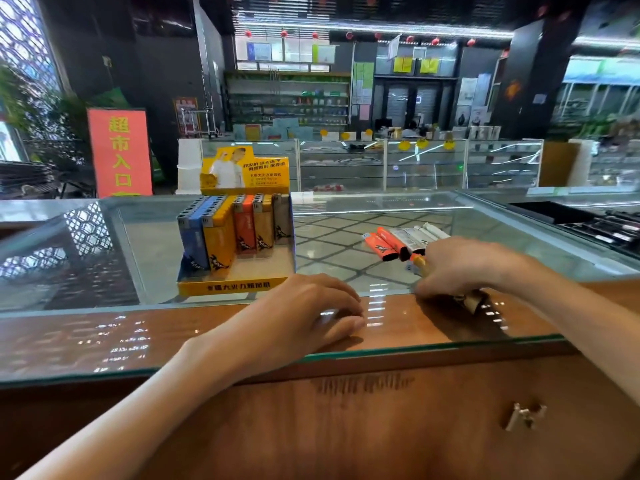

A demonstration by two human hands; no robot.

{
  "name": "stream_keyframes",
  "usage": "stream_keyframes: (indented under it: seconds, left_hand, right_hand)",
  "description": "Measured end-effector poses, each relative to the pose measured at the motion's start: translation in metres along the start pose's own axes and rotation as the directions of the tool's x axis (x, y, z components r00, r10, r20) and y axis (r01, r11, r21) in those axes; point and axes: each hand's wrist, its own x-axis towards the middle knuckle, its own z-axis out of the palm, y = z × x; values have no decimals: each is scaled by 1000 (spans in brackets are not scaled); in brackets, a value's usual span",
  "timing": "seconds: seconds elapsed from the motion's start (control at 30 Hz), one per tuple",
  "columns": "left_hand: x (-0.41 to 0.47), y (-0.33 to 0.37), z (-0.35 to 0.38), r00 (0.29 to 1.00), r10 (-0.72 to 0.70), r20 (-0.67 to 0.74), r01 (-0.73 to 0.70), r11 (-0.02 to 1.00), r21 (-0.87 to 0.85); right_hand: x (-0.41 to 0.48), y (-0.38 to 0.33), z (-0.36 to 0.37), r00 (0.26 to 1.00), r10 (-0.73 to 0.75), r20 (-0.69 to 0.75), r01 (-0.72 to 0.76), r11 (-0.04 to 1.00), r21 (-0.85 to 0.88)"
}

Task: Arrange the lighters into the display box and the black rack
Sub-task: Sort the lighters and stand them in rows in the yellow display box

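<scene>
A yellow display box [235, 285] stands on the glass counter left of centre, with several blue, yellow, orange and beige lighters [221, 233] upright in it. Loose orange and grey lighters [398, 241] lie flat on the glass to its right. My right hand [464, 265] curls over a few lighters [472, 301] at the near end of that pile; a beige one sticks out below the palm. My left hand [311, 317] rests on the glass with loosely bent fingers and holds nothing. A black rack [602, 226] with dark lighters sits at the far right.
The glass counter top [104, 341] has a wooden band under its near part and a wooden cabinet front with a metal handle [526, 415] below. Glass showcases, shelves and a red sign [119, 152] stand across the aisle.
</scene>
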Motion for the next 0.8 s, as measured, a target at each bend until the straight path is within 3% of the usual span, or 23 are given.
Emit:
stream_keyframes:
  seconds: [0.13,0.23,0.27,0.3,0.37,0.43,0.53,0.7,0.8]
  left_hand:
    - [2,0,-1,1000,-11,-3,11,1000,2]
    - [1,-2,-9,1000,-16,-13,15,1000,-7]
    - [1,-4,-14,999,-29,-45,28,999,-23]
    - [1,-6,-19,994,-50,-98,45,998,-53]
    - [4,-13,-34,965,-123,-233,85,982,-169]
    - [9,-22,-51,917,-214,-336,114,950,-292]
    - [21,-33,-75,897,-236,-374,147,957,-250]
    - [40,-45,-88,922,-245,-300,192,962,-196]
    - [41,-54,-89,925,-254,-283,180,948,-262]
  right_hand:
    - [0,7,5,996,20,-88,-10,994,107]
    - [5,7,6,969,-37,-243,90,974,209]
    - [6,5,5,956,-96,-276,189,924,333]
    - [8,2,5,942,-165,-292,301,799,520]
    - [8,-8,1,903,-297,-311,411,389,825]
    - [12,-19,-4,843,-397,-363,437,111,893]
    - [22,-43,-11,770,-464,-437,485,-20,874]
    - [38,-74,-16,705,-454,-545,577,-81,813]
    - [45,-77,-12,700,-470,-539,543,-141,828]
